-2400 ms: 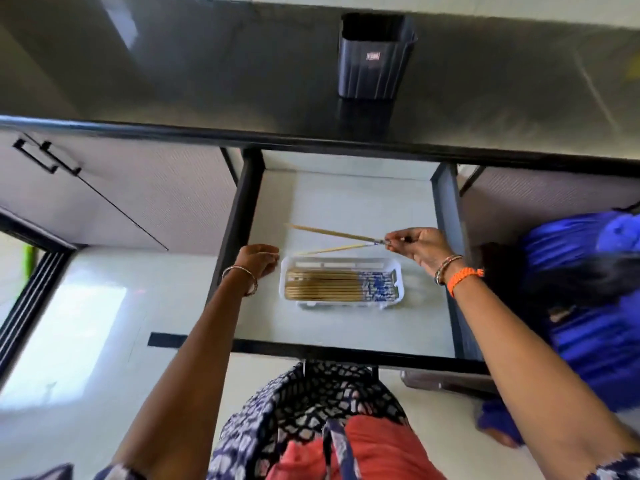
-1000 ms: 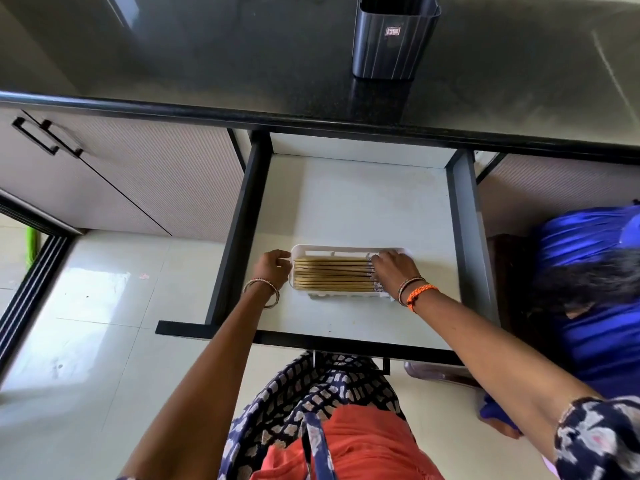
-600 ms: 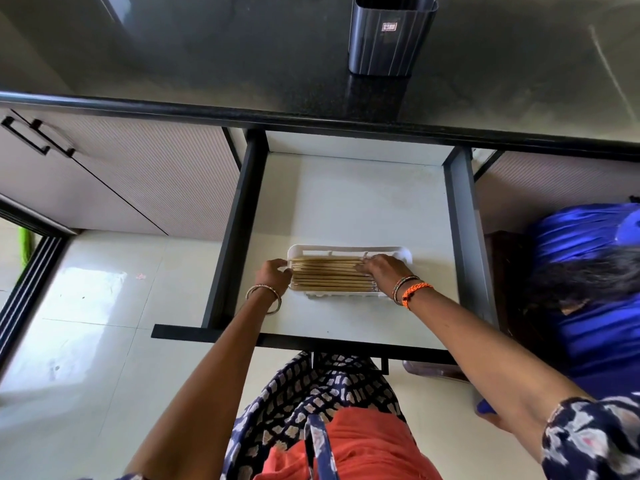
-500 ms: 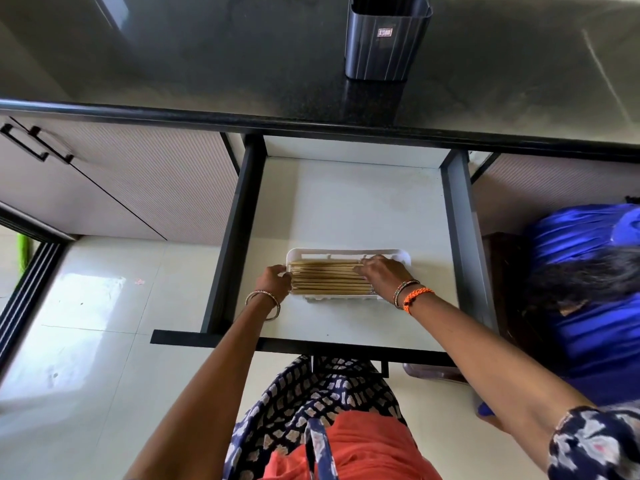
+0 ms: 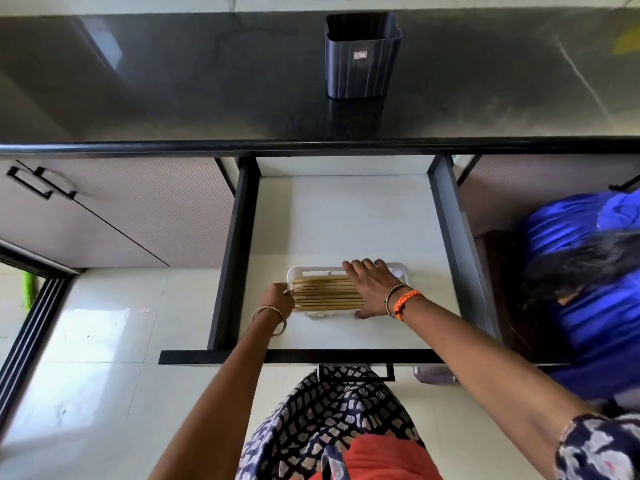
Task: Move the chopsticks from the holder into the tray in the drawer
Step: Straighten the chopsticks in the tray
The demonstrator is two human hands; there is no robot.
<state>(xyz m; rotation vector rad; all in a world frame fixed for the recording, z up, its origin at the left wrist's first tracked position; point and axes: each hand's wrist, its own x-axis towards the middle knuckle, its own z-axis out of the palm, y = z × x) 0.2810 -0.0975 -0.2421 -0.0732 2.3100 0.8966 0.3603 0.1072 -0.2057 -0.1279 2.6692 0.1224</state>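
Pale wooden chopsticks point(image 5: 325, 293) are lying side by side in the white tray point(image 5: 401, 272) in the open drawer point(image 5: 346, 216). The right hand point(image 5: 372, 284) is resting flat and unclenched over them, hiding their right ends. The left hand point(image 5: 277, 299) is gripping the tray's left edge.

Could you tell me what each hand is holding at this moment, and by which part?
The left hand grips the white plastic tray at its left end. The right hand lies flat, open, on the wooden chopsticks.
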